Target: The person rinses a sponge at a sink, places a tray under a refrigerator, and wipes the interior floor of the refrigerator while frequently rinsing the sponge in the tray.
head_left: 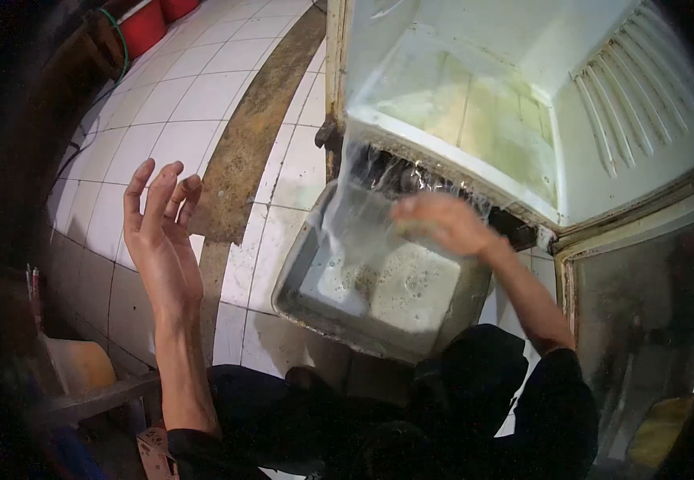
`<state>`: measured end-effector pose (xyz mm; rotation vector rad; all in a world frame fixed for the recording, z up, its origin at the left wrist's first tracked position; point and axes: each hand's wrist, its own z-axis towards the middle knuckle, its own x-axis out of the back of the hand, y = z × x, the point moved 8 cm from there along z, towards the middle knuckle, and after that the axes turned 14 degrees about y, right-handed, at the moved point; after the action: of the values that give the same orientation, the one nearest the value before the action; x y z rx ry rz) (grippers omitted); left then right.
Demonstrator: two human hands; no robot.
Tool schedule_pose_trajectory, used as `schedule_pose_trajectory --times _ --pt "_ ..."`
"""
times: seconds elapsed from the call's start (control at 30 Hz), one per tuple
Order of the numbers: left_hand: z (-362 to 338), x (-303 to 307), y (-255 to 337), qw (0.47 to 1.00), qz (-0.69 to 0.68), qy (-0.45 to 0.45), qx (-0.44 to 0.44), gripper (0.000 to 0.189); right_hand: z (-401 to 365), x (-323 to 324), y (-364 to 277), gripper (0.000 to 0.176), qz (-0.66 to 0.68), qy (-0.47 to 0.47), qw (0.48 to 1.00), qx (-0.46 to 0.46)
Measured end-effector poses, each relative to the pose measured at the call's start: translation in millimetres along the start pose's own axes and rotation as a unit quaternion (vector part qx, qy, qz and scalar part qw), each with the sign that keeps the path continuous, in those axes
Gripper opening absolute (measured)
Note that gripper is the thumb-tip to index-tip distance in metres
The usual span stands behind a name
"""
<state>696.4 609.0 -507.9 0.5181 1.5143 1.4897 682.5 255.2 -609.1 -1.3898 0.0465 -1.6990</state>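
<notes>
Reaching right hand (447,224): blurred above the tub's one o'clock side, fingers toward nine; cannot tell whether it grasps the yellowish patch at its fingertips.
Right forearm: slants in from four o'clock, elbow bent.
Left hand (167,232): raised at nine o'clock of the tub, empty, fingers loosely curled upward.
Tub (303,264): mid-view on the floor, below the cabinet lip, holding foamy water (411,292).
Falling water: apparently a rinsing step, streaming off the cabinet (475,172) at one o'clock into the tub.
Next move at the lip: likely calls for a relaxed wrist, clear of the rough edge.
</notes>
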Motion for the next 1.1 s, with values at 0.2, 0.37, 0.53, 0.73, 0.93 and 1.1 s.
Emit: schedule_pose_trajectory --times 0.2,0.37,0.53,0.73,0.93,1.1 --pt "-9.1 -9.8 9.7 0.999 -0.01 -0.013 -0.029 0.053 -113.1 -138.6 54.5 0.034 -0.083 -0.121 0.987 -0.07" --pt "-8.8 -10.7 -0.7 0.997 0.057 -0.036 -0.035 0.054 -34.4 8.9 -1.6 0.036 -0.159 0.128 0.976 -0.077" --pt "-6.2 -18.0 -6.6 1.0 0.021 -0.006 -0.022 0.056 -9.0 196.4 71.2 0.056 -0.152 0.403 0.853 -0.294" --pt "0.9 -27.0 -23.2 1.0 0.02 0.002 -0.008 0.051 -46.2 291.4 270.9 0.064 -0.341 0.442 0.736 -0.383" --pt "7.2 -35.6 -52.7 0.998 0.046 0.008 0.043 0.047 32.2 249.2 312.0 0.049 -0.341 0.384 0.812 -0.276" --pt "8.1 -36.1 -63.2 0.997 0.06 0.006 0.054 0.048 115.4 203.4 274.6 0.049 -0.262 0.31 0.888 -0.218"
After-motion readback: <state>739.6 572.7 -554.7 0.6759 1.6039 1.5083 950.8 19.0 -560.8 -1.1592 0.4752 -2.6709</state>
